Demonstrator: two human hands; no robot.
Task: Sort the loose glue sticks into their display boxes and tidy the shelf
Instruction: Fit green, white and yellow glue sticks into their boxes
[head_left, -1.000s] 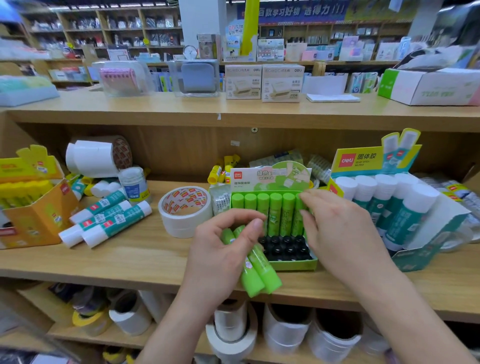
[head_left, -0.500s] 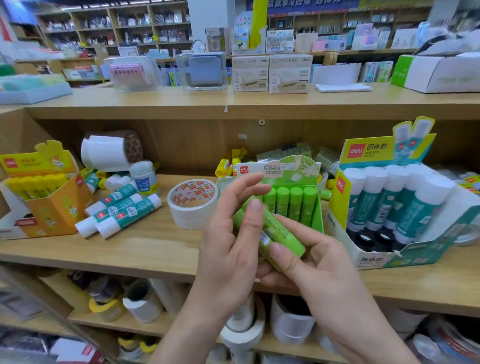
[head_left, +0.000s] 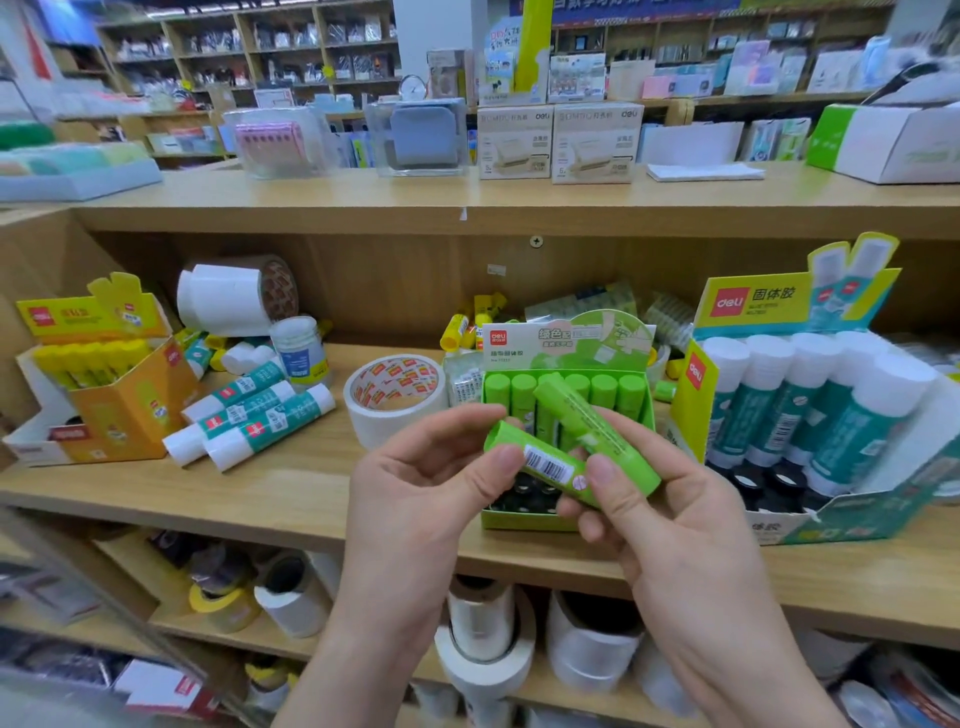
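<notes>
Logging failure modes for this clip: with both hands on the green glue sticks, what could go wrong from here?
1. Two green glue sticks are pinched between the left hand and right hand above the shelf edge; one could slip and fall.
2. Seating them in the green display box might disturb the upright row.

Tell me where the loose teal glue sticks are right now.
In the head view, three teal glue sticks lie flat on the shelf, left of centre, between the orange display box and the white tape roll.
</notes>
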